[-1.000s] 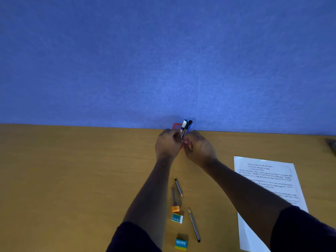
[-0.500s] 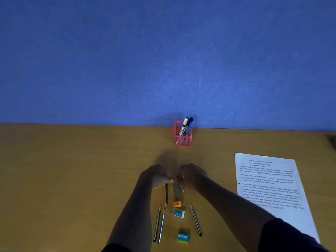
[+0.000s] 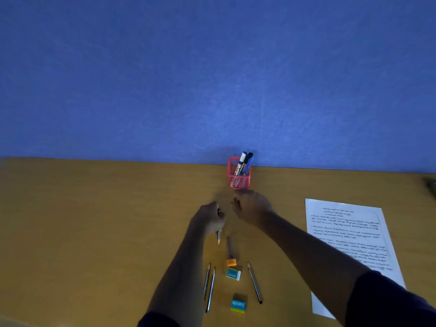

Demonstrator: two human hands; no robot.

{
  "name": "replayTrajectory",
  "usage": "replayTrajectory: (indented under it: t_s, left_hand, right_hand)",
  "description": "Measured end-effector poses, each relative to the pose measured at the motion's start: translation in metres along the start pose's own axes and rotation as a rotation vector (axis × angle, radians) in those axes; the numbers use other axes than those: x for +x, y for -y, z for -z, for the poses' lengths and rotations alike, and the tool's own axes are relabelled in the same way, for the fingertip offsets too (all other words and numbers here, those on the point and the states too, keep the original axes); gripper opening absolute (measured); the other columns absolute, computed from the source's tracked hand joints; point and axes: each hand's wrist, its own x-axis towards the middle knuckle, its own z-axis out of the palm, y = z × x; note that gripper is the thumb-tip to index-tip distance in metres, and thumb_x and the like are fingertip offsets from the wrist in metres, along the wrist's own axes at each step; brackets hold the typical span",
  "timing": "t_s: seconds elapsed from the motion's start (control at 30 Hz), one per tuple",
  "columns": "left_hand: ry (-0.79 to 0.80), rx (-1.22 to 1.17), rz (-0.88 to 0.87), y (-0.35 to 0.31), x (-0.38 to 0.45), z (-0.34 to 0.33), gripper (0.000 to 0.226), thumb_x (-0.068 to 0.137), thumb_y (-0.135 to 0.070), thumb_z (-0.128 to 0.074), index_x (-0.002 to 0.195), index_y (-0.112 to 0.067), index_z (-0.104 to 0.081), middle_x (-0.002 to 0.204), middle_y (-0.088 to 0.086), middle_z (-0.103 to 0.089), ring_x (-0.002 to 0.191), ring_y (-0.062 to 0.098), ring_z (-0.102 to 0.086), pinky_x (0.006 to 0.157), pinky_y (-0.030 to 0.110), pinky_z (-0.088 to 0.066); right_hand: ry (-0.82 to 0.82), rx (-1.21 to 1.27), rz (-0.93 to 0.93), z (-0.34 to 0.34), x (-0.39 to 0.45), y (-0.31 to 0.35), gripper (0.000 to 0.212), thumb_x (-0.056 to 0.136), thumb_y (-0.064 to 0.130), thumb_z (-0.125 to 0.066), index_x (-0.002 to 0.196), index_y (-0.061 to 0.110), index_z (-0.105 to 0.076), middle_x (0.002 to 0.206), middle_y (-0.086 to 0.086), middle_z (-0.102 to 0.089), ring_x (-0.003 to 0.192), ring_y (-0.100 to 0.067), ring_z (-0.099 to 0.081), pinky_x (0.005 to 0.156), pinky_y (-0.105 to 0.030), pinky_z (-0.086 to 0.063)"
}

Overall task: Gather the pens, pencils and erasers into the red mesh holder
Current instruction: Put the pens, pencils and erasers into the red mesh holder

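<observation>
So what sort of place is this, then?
Probably an office or study desk: a wooden desk against a blue partition, a printed sheet, and a red mesh holder with pens.

Both hands blurred; left hand (image 3: 210, 219) hides pencil (image 3: 219, 237) mid.

From my remote seat I read this as an office desk: a wooden desktop (image 3: 94, 232) backed by a blue fabric partition (image 3: 212, 79), a printed sheet (image 3: 349, 232), and a red mesh holder (image 3: 238, 177) of pens (image 3: 245, 161).
</observation>
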Motion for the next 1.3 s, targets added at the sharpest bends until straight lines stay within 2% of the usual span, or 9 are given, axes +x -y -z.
replayTrajectory:
  t_s: [0.2,0.3,0.37,0.43,0.57,0.73,1.0,1.1,1.3]
  left_hand:
    - [-0.305,-0.144,-0.159,-0.026,0.012,0.023,0.022,0.102,-0.028,-0.048,0.109,-0.015,-0.065,0.096,0.014,-0.071,0.086,0.034,-0.067,0.066,0.033,-0.051]
    - [-0.347,-0.236,-0.203,-0.04,0.014,0.034,0.024,0.094,-0.019,-0.047,0.081,-0.017,-0.066,0.069,0.003,-0.058,0.063,0.025,-0.054,0.051,0.025,-0.034]
    - [-0.372,-0.231,-0.245,-0.049,0.014,0.041,0.029,0.087,-0.013,-0.047,0.059,-0.016,-0.047,0.06,-0.001,-0.042,0.057,0.024,-0.044,0.048,0.027,-0.026]
    - [-0.432,-0.198,-0.283,-0.057,0.015,0.046,0.028,0.086,-0.009,-0.051,0.059,-0.015,-0.053,0.064,0.002,-0.046,0.062,0.025,-0.048,0.051,0.03,-0.032]
    - [-0.623,-0.238,-0.323,-0.064,0.02,0.05,0.011,0.086,-0.012,-0.063,0.089,-0.009,-0.073,0.084,0.007,-0.072,0.077,0.022,-0.065,0.07,0.033,-0.051]
    - [-0.606,-0.24,-0.282,-0.069,0.027,0.052,0.009,0.087,-0.019,-0.067,0.084,-0.011,-0.067,0.079,0.0,-0.07,0.073,0.018,-0.065,0.064,0.036,-0.054]
    - [-0.504,-0.05,-0.28,-0.075,0.044,0.051,0.011,0.089,-0.017,-0.067,0.095,-0.008,-0.071,0.098,0.012,-0.067,0.09,0.028,-0.065,0.066,0.032,-0.044]
    - [-0.496,-0.039,-0.294,-0.078,0.051,0.048,0.01,0.088,-0.014,-0.065,0.094,-0.009,-0.071,0.098,0.013,-0.068,0.09,0.03,-0.065,0.067,0.032,-0.043]
    - [-0.46,-0.189,-0.333,-0.081,0.053,0.04,0.026,0.085,-0.006,-0.063,0.105,-0.016,-0.077,0.096,0.007,-0.076,0.088,0.024,-0.07,0.076,0.037,-0.057]
  right_hand:
    - [-0.298,0.236,-0.013,0.054,0.029,-0.004,0.017,0.1,0.019,-0.047,0.107,0.006,-0.056,0.106,-0.014,-0.063,0.09,-0.034,-0.063,0.071,-0.039,-0.049]
    - [-0.267,0.231,-0.042,0.068,0.042,-0.006,0.017,0.101,0.016,-0.046,0.112,0.005,-0.054,0.114,-0.014,-0.055,0.095,-0.034,-0.061,0.076,-0.041,-0.05]
    - [-0.181,0.176,-0.043,0.07,0.05,-0.009,0.018,0.098,0.012,-0.048,0.114,0.006,-0.055,0.117,-0.014,-0.053,0.1,-0.034,-0.06,0.078,-0.039,-0.047]
    - [-0.109,0.114,-0.053,0.07,0.056,-0.011,0.02,0.097,0.01,-0.05,0.115,0.007,-0.056,0.118,-0.014,-0.055,0.104,-0.034,-0.06,0.078,-0.037,-0.046]
    - [-0.068,0.049,-0.065,0.068,0.062,-0.011,0.016,0.094,0.013,-0.054,0.11,0.01,-0.057,0.11,-0.014,-0.064,0.1,-0.035,-0.064,0.075,-0.039,-0.052]
    - [-0.032,0.108,-0.011,0.06,0.059,-0.012,0.03,0.091,0.01,-0.054,0.111,0.032,-0.062,0.095,0.001,-0.062,0.087,-0.025,-0.065,0.069,-0.036,-0.056]
    - [-0.102,0.105,0.053,0.046,0.05,-0.022,0.021,0.094,0.015,-0.056,0.113,0.016,-0.065,0.105,-0.013,-0.07,0.092,-0.031,-0.068,0.066,-0.032,-0.046]
    - [-0.082,0.092,0.014,0.041,0.047,-0.026,0.022,0.095,0.018,-0.057,0.115,0.014,-0.065,0.109,-0.011,-0.069,0.095,-0.028,-0.068,0.074,-0.038,-0.055]
    - [-0.076,0.15,-0.01,0.036,0.041,-0.034,0.028,0.094,0.01,-0.052,0.119,0.014,-0.063,0.117,-0.013,-0.066,0.105,-0.029,-0.064,0.085,-0.045,-0.055]
